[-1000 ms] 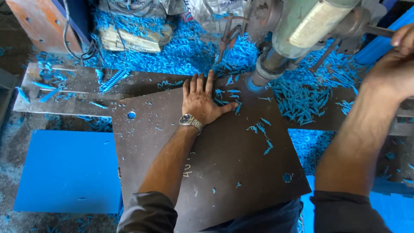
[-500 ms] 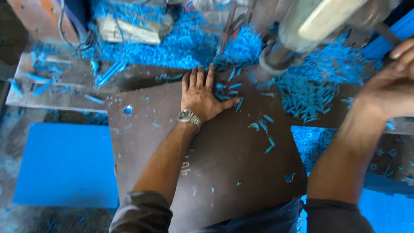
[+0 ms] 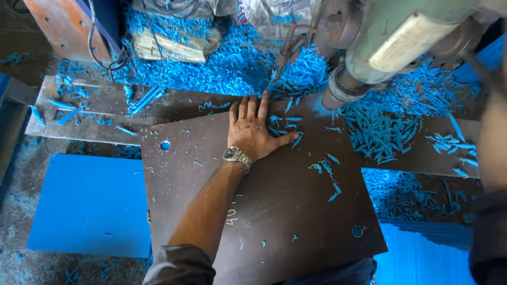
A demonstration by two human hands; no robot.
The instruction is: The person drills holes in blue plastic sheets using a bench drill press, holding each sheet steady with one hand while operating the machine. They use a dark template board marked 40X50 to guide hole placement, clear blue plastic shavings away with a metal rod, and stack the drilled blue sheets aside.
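brown board [image 3: 296,211] steady, right hand gone

Left hand [image 3: 253,132] flat on sheet [image 3: 274,211], near its 12 o'clock edge. Wristwatch [image 3: 237,156] at hand's 7 o'clock. Drill head [image 3: 380,47] at hand's 2 o'clock, above sheet's far corner. Shavings [image 3: 380,132] at hand's 3 o'clock, more heaped at 12. Holes through sheet: one [image 3: 165,145] at hand's 9 o'clock, one [image 3: 357,231] at 4. Flat panel [image 3: 90,206] on floor at 8 o'clock, beside sheet.
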